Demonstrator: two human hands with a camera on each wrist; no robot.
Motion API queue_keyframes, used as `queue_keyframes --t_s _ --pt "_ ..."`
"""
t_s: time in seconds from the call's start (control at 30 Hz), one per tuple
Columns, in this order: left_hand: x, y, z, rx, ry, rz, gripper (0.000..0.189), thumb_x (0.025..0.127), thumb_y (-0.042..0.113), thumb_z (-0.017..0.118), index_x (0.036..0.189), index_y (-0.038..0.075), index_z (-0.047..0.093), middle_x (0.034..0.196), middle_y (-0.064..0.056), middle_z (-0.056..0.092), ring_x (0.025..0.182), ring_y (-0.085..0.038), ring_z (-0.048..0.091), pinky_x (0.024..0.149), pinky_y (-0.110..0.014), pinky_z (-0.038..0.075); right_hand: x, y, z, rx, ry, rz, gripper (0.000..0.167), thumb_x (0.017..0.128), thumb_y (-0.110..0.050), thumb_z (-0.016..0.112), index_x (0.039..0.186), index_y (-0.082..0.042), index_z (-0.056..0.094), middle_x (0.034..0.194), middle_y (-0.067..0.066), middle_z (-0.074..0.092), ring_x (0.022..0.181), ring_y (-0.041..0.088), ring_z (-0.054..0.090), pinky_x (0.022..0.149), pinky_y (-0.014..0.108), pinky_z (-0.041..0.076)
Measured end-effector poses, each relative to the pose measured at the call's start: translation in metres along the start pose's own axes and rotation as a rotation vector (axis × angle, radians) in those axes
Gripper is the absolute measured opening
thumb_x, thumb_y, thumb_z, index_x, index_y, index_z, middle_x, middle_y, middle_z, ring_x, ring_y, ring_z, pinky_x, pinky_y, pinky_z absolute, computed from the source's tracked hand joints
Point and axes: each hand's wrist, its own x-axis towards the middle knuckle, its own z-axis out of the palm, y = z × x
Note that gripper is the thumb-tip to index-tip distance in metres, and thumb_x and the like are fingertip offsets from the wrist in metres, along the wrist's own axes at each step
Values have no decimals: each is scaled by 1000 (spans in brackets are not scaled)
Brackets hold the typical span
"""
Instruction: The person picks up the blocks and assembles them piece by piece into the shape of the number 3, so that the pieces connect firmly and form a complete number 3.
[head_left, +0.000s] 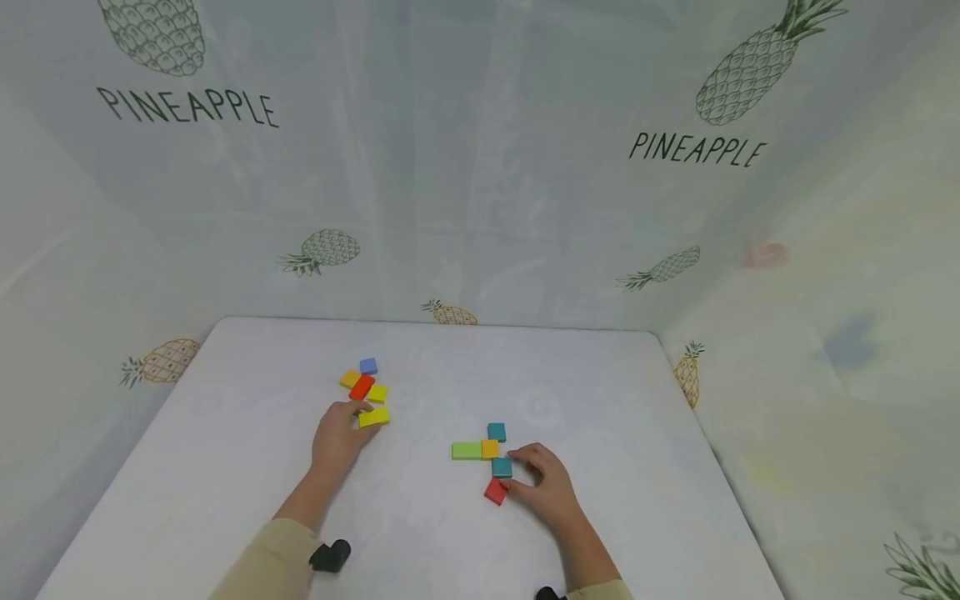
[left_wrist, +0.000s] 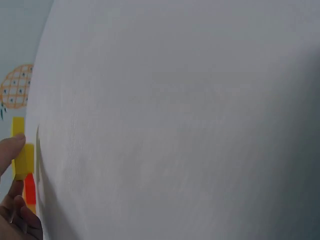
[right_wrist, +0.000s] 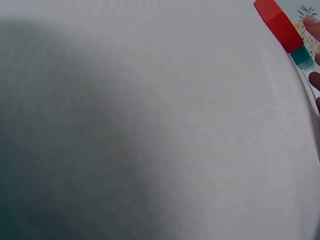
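My left hand (head_left: 337,437) pinches a yellow rectangular block (head_left: 374,417) between thumb and fingers. The same yellow block (left_wrist: 21,162) shows at the left edge of the left wrist view. Just beyond it lie a red block (head_left: 362,387), a smaller yellow block (head_left: 378,394), an orange block (head_left: 350,379) and a blue block (head_left: 368,366). My right hand (head_left: 547,490) has thumb and forefinger spread beside a teal block (head_left: 502,467), the thumb close to a red block (head_left: 496,491). Fingers (right_wrist: 315,79) look apart from the blocks in the right wrist view.
Left of the right hand, a light green block (head_left: 467,451) meets an orange block (head_left: 490,449), with another teal block (head_left: 497,432) behind. All lie on a white table (head_left: 585,383). Pineapple-printed curtains (head_left: 480,167) stand behind and beside the table.
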Motion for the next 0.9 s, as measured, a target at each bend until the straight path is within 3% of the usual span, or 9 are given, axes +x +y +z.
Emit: queue_keyframes --t_s 0.4,0.9 --pt "-20 38 20 -27 -23 99 30 79 18 83 105 12 70 100 -5 59 93 -24 54 84 -41 49 0 3 -1 -5 1 -6 34 78 -39 82 109 -30 71 99 -16 60 86 7 52 75 27 48" --pt "-49 77 45 -53 -125 141 26 75 25 85 95 21 70 92 5 58 87 -17 53 78 -34 50 2 1 0 -4 -14 -3 35 78 -35 82 110 -25 71 100 -16 60 88 8 52 77 27 48"
